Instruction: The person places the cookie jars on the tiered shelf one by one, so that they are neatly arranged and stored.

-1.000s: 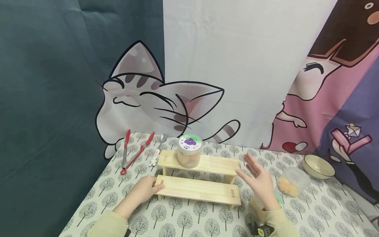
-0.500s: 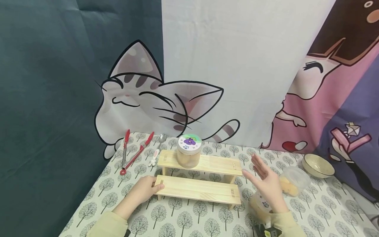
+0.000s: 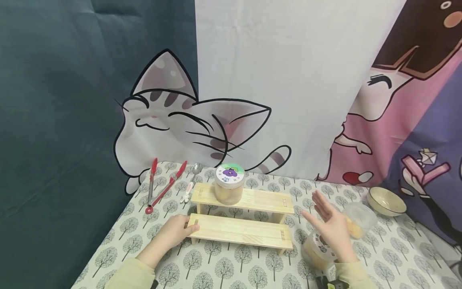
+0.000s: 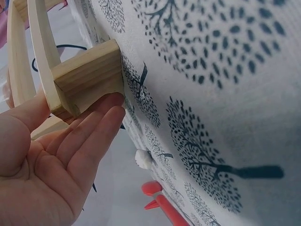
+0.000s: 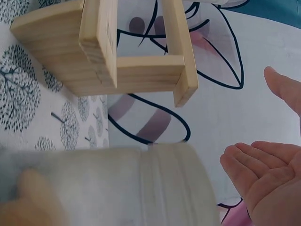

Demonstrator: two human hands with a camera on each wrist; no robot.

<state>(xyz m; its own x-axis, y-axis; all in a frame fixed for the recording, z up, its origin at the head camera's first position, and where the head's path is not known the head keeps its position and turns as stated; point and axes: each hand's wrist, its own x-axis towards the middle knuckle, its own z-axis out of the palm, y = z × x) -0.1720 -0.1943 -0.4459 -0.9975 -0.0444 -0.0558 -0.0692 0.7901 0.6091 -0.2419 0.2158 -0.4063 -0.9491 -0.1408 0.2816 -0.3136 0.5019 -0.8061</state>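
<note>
A two-tier wooden stand [image 3: 240,230] sits on the tree-print cloth. My left hand [image 3: 177,230] holds the left end of its lower shelf, thumb on top; in the left wrist view the fingers [image 4: 96,136] reach under the end beside the leg. On the upper shelf stands a lidded plastic jar [image 3: 229,192] with a purple picture on its lid. My right hand [image 3: 333,226] is raised to the right of the stand, fingers extended and thumb apart, holding nothing. Below it is a second lidded jar [image 3: 313,252], partly hidden in the head view and large in the right wrist view.
Behind my right hand is a clear container [image 3: 366,216] with orange-yellow pieces. A cream bowl [image 3: 384,202] stands at the far right. Red-tipped tongs [image 3: 164,193] and a spoon [image 3: 196,168] lie at the back left. A printed curtain [image 3: 288,80] hangs behind the table.
My right hand has moved right, away from the stand, and more of the second jar's lid shows. My left hand stays on the lower shelf.
</note>
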